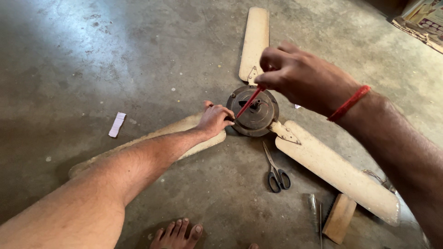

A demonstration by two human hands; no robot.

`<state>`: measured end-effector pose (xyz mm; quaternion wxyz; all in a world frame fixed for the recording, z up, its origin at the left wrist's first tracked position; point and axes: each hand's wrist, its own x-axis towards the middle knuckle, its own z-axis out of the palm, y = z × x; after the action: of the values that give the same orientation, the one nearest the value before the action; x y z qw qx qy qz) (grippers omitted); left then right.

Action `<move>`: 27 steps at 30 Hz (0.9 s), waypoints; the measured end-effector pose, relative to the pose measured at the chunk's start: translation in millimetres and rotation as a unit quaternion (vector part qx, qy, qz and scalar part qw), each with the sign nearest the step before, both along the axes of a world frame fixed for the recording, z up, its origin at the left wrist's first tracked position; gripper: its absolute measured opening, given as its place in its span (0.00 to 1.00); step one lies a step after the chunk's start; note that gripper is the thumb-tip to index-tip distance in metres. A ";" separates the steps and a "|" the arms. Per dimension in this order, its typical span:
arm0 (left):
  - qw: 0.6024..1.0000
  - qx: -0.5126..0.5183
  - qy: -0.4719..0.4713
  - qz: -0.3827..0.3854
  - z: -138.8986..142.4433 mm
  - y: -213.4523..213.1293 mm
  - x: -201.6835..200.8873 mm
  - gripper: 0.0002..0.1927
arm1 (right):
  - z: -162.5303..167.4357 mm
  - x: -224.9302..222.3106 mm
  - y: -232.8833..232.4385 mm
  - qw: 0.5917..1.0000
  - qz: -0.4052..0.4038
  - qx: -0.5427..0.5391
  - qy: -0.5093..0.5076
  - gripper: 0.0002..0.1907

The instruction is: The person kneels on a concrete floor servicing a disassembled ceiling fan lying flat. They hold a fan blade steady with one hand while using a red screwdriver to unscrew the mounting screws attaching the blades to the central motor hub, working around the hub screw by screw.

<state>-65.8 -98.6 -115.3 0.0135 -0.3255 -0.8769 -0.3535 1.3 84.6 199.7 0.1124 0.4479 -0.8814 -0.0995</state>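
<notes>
Red thread circles the wrist of the right hand, which hovers above the motor hub with its fingers pinched shut on the upper end of a thin red rod; the rod slants down and to the left, its lower tip meeting the rim of the hub. The left hand lies at the hub's left side, fingers curled and touching the rim where the rod's tip lands; whether it actually grips anything cannot be told. The round, dark, rusty motor hub of a ceiling fan lies flat on the grey concrete floor, roughly at the middle of the visible floor. Three cream, worn blades radiate from it: the far blade points toward the floor's far edge, the left blade runs toward the near left beneath the left forearm, and the right blade runs toward the near right corner. Black-handled scissors lie closed on the floor just near of the hub, between the left and right blades. Near the right blade's outer end, toward the near edge, rest a wooden block and, just to its left, a slim metal tool whose kind is unclear. A small white paper strip lies well apart to the left. The toes of a bare foot show at the near edge. Patterned cloth or paper occupies the far right corner.
</notes>
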 end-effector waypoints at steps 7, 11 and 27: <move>1.000 -0.014 -0.001 0.001 5.0 -0.8 1.9 0.06 | 1.9 -2.3 -4.9 0.994 0.019 -0.086 -0.060 0.10; 1.000 -0.018 0.007 -0.001 6.7 -1.2 1.8 0.06 | -4.7 -5.5 -3.3 0.982 -0.024 -0.162 -0.096 0.11; 0.999 -0.038 -0.015 -0.025 7.8 -7.9 -3.7 0.10 | -22.3 26.2 -14.0 0.900 -0.136 -0.383 -0.159 0.23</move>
<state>-69.5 -106.6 -107.5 -0.0212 -0.3424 -0.8814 -0.3249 27.4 70.6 177.4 0.1191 0.2556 -0.9101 0.3038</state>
